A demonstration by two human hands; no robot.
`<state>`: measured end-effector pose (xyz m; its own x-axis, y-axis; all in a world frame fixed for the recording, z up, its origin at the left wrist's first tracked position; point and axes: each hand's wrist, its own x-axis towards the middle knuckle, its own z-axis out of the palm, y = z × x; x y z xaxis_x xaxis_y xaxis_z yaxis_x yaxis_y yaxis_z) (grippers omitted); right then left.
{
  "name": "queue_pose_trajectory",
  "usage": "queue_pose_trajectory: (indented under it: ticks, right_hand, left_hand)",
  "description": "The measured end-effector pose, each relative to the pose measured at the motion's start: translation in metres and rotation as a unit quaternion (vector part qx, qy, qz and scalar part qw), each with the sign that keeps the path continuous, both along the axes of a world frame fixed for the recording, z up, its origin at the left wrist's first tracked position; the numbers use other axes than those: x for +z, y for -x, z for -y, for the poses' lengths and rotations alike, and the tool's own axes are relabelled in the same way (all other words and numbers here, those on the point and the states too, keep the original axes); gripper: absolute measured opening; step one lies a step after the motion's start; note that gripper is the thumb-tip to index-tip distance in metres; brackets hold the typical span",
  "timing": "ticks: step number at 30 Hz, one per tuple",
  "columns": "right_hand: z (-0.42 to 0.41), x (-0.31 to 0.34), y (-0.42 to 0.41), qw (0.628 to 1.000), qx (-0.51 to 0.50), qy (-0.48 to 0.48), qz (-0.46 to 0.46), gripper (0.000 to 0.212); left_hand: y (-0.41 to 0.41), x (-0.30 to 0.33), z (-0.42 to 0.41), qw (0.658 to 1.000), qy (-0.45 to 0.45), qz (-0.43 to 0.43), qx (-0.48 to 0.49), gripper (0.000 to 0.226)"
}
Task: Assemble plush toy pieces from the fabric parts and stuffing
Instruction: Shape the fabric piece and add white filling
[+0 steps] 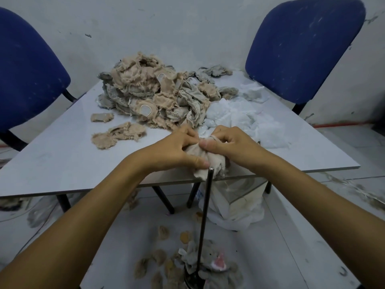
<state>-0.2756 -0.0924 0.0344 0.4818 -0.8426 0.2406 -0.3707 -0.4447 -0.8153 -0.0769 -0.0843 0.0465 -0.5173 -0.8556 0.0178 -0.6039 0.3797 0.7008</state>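
At the near edge of the pale grey square surface [62, 155], both hands meet over a small beige plush fabric piece [205, 163] that hangs partly over the edge. The left hand [175, 149] has its fingers curled down into the top of the piece, thumb pressed along its lower side, so it grips the fabric. The right hand [227, 144] pinches the same piece from the other side, its thumb tip touching the fabric just beside the left hand's fingers and its other fingers folded over the far end.

Just below the hands, a thin dark metal rod [205, 222] stands upright from the floor, its tip just under the piece and the left thumb; whether it touches the fabric is hard to tell.

Beyond the hands, toward the far side of the surface, lies a large heap of frayed beige and grey fabric parts [150, 94]. Beyond the right hand and just beside that heap sits a loose mound of white stuffing [241, 115]. Beyond and to the left of the left hand, two separate beige fabric scraps [116, 135] lie flat, apart from the heap.

Under the surface, below the right hand, a white plastic bag [235, 207] sits on the floor. Nearer the person, around the rod's foot, small tan fabric cut-outs [164, 255] and a grey plush piece with a pink patch [216, 263] are scattered on the floor.

Two blue upholstered chairs [302, 44] stand well beyond the hands, one at each far corner.
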Motion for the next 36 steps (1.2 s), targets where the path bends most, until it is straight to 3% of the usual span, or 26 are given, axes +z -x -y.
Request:
queue_pose_trajectory:
  ticks: [2, 4, 7, 9, 11, 13, 16, 22, 26, 31, 36]
  right_hand:
    - [0.000, -0.001, 0.002, 0.995, 0.027, -0.078, 0.058, 0.058]
    - [-0.002, 0.001, 0.007, 0.988, 0.079, -0.126, 0.039, 0.056]
    - [-0.006, 0.006, 0.012, 0.993, 0.078, -0.080, -0.035, 0.029]
    - [-0.006, 0.009, 0.015, 0.998, 0.041, -0.023, -0.031, 0.019]
    - [-0.010, 0.016, 0.016, 0.999, 0.011, 0.047, -0.013, 0.016]
    - [-0.016, 0.021, 0.016, 0.989, -0.004, 0.151, -0.006, 0.021]
    - [-0.029, 0.023, 0.011, 0.952, -0.002, 0.304, -0.040, 0.016]
    - [-0.052, 0.012, 0.017, 0.884, -0.018, 0.455, -0.107, 0.026]
    - [-0.060, -0.006, 0.020, 0.863, 0.001, 0.483, -0.148, 0.024]
    - [-0.068, -0.033, 0.019, 0.868, -0.010, 0.480, -0.124, 0.019]
    - [-0.075, -0.070, 0.019, 0.910, 0.006, 0.405, -0.089, 0.018]
  left_hand:
    - [-0.005, 0.002, 0.001, 0.999, 0.011, -0.031, 0.000, 0.031]
    - [-0.009, 0.005, 0.001, 0.998, 0.030, -0.061, 0.003, 0.019]
    - [-0.007, 0.003, -0.004, 0.993, 0.027, -0.112, 0.017, 0.030]
    - [-0.007, 0.004, -0.009, 0.991, 0.004, -0.133, 0.013, 0.041]
    - [-0.005, 0.011, -0.015, 0.993, 0.009, -0.118, -0.017, 0.031]
    - [-0.003, 0.017, -0.020, 0.988, 0.123, -0.090, -0.031, 0.015]
    - [0.002, 0.014, -0.031, 0.923, 0.380, -0.048, -0.024, 0.013]
    - [0.005, 0.000, -0.049, 0.837, 0.546, -0.021, -0.017, 0.024]
    - [0.005, -0.013, -0.058, 0.812, 0.583, 0.010, -0.032, 0.027]
    - [0.010, -0.034, -0.064, 0.805, 0.592, -0.022, -0.021, 0.021]
    - [0.004, -0.065, -0.071, 0.855, 0.514, -0.027, -0.062, 0.011]
